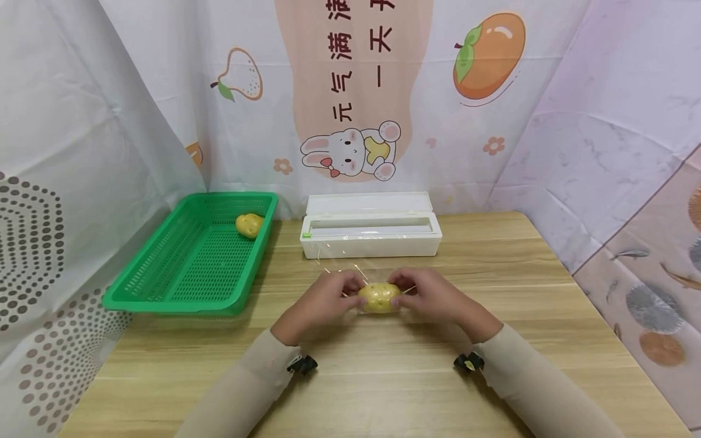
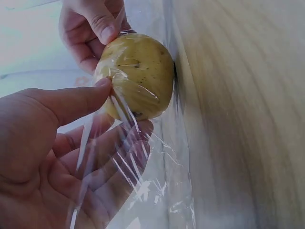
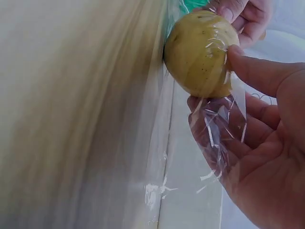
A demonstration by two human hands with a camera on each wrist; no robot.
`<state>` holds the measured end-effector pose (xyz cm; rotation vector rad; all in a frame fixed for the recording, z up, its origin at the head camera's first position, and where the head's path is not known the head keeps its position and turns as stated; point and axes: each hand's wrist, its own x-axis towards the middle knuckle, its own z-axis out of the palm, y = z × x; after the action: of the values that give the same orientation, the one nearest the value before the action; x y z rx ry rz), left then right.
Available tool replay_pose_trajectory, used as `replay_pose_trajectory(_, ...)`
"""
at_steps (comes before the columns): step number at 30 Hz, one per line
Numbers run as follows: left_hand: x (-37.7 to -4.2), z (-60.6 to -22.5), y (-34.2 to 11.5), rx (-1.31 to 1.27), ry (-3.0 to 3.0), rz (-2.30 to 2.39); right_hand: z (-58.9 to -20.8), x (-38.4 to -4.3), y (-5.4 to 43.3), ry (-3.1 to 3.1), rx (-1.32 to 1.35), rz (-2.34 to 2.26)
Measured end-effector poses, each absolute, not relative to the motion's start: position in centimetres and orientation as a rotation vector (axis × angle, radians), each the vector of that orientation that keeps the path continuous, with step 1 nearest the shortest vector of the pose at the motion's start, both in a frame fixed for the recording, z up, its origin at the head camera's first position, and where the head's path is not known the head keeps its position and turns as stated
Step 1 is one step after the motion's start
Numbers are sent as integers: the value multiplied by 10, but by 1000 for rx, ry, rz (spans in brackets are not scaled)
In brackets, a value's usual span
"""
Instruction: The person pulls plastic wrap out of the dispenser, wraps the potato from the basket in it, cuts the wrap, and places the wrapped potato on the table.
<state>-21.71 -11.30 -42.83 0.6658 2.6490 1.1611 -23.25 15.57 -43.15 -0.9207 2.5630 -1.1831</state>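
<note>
A yellow potato (image 1: 379, 298) lies at the middle of the wooden table, with clear cling film (image 2: 138, 176) over it. My left hand (image 1: 331, 295) pinches its left end, thumb on the potato and fingers behind, as the left wrist view shows. At the right end my right hand (image 1: 432, 295) grips in the same way, its thumb against the film-covered skin. In both wrist views, loose film trails beside the potato, crinkled and shiny, across the fingers. The potato's underside is hidden.
Behind the hands stands a white cling film box (image 1: 372, 246), its lid raised and a roll inside. A green plastic basket (image 1: 254, 267) sits at the left with another potato (image 1: 249, 225) in it. A printed cloth (image 1: 246, 146) hangs along the table's back edge.
</note>
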Motion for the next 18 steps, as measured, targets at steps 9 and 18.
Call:
replay_pose_trajectory(9, -226, -431, -114, 603, 2671, 1121, -434, -240, 156, 2532, -795, -1213)
replay_pose_trajectory(18, -237, -434, -115, 579, 2700, 1143, -435, -249, 157, 2548, -794, -1178)
